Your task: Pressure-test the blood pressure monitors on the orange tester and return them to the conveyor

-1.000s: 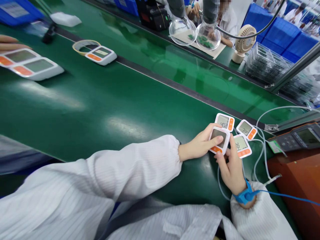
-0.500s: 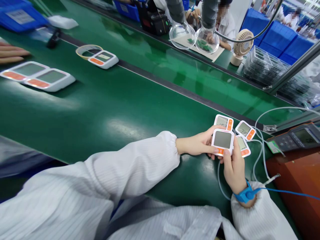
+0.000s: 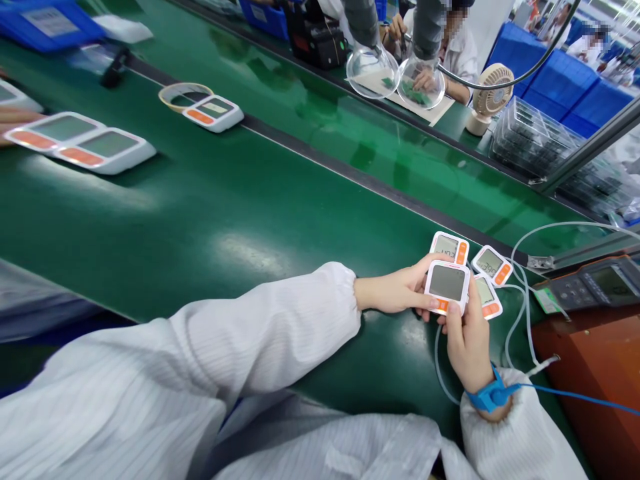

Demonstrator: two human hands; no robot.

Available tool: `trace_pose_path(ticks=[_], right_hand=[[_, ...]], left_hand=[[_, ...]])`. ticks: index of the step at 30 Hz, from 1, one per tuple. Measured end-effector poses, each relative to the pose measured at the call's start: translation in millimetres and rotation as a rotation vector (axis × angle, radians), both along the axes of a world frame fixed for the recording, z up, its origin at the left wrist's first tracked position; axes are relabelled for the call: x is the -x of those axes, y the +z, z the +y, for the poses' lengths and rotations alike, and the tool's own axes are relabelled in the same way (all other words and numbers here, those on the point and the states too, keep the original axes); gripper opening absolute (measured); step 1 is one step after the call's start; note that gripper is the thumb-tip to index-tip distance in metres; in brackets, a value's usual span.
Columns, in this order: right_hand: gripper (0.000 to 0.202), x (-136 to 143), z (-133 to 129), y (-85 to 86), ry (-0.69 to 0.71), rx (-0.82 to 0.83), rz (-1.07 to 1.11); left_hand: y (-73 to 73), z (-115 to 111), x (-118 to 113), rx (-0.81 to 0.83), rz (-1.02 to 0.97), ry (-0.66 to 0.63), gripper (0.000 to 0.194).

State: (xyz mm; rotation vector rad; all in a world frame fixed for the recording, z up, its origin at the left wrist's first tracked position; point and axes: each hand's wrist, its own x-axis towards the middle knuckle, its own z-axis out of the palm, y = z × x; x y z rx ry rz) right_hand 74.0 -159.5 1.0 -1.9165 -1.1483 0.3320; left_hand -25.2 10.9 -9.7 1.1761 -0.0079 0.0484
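Observation:
Both of my hands hold a white blood pressure monitor (image 3: pixel 447 280) with a grey screen and orange buttons, face up above the green bench. My left hand (image 3: pixel 400 290) grips its left side, thumb along the lower front edge. From the right, my right hand (image 3: pixel 469 343) closes on it, with the thumb at the orange buttons; a blue wrist strap (image 3: pixel 493 395) is round that wrist. Close behind lie similar monitors: one (image 3: pixel 450 245) with digits on its screen, another (image 3: pixel 492 265) to the right, and a third (image 3: pixel 487 297) partly hidden by my right fingers.
Pale tubes (image 3: pixel 524 320) run from the monitors toward a grey meter (image 3: pixel 595 283) on an orange-brown box (image 3: pixel 590 373). Farther left are two joined-looking monitors (image 3: pixel 107 148), another person's hand (image 3: pixel 17 121), a tape roll (image 3: pixel 173 98) and one more monitor (image 3: pixel 213 112). A small fan (image 3: pixel 493 90) stands across the bench.
Faint marks now show on the held monitor's screen, which was blank. At the far left, another monitor has come into view by the other person's hand. My hands keep their grip.

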Motion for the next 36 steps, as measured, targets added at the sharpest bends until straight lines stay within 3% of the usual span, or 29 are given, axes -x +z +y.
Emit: trace_pose_path(ticks=[8,17,36], right_hand=[[0.063,2,1,5.1,-0.008,0.021,-0.032],[0.064,1,1,6.2,-0.001,0.012,-0.032],[0.06,0,1,2.4,-0.025,0.034,-0.008]], left_hand=[[-1.7,0,-1,-0.015,-0.021,-0.003,0.084],[11.1,-1,3,-0.012,0.026,0.014,0.085],[11.2,-2,3,0.019,0.027,0.027,0.087]])
